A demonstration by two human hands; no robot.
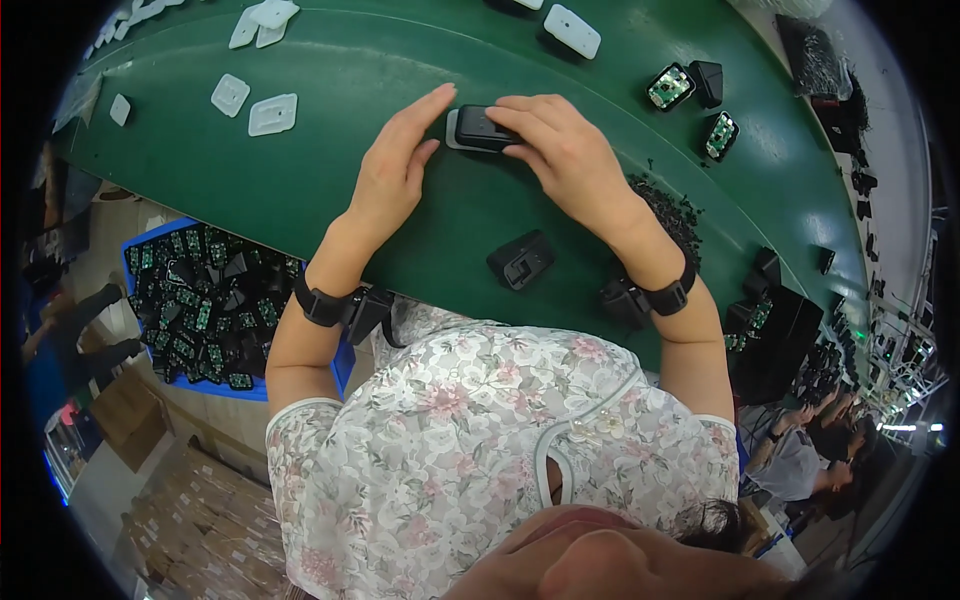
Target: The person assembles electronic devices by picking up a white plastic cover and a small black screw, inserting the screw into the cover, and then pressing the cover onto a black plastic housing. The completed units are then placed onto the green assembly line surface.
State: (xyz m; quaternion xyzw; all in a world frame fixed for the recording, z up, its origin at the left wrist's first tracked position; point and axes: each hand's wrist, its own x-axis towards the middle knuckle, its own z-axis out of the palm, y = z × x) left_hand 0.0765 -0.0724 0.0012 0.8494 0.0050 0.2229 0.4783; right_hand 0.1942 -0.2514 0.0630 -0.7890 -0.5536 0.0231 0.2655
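On the green table a black plastic housing (478, 128) lies on top of a pale flat plate (453, 138), whose left edge shows from under it. My right hand (568, 145) grips the housing at its right end, thumb in front and fingers over the top. To the left of the housing my left hand (398, 160) stands on edge with its fingers stretched out, apart from the housing and holding nothing. A second black housing (520, 260) with a recess in it sits nearer to me, below the right hand.
A blue crate (128, 245) full of black housings with green circuit boards stands at the left. Pale plates (272, 115) lie at the far left. Housings with exposed boards (670, 88) are at the far right. Small black parts (672, 215) are heaped beside my right forearm.
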